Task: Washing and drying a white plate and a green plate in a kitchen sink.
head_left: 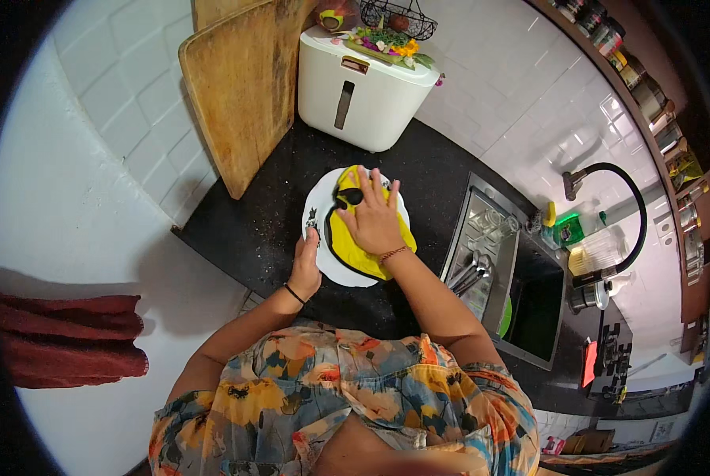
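A white plate point(315, 202) with dark floral motifs near its rim is over the black countertop. My left hand point(306, 269) grips its lower left rim, thumb along the edge and fingers mostly hidden. Across the plate's middle and right side lies a yellow cloth point(355, 241) with black edging and a black printed shape. My right hand point(377, 219) rests flat on this cloth, fingers spread and pointing away from me. Part of the cloth and plate is covered by that hand.
Behind the plate stands a white lidded container point(366, 107) topped with flowers. Wooden cutting boards point(242, 89) lean at the back left. To the right are a dish rack point(474, 256) with glasses and cutlery, a sink point(536, 315) and a black faucet point(640, 208).
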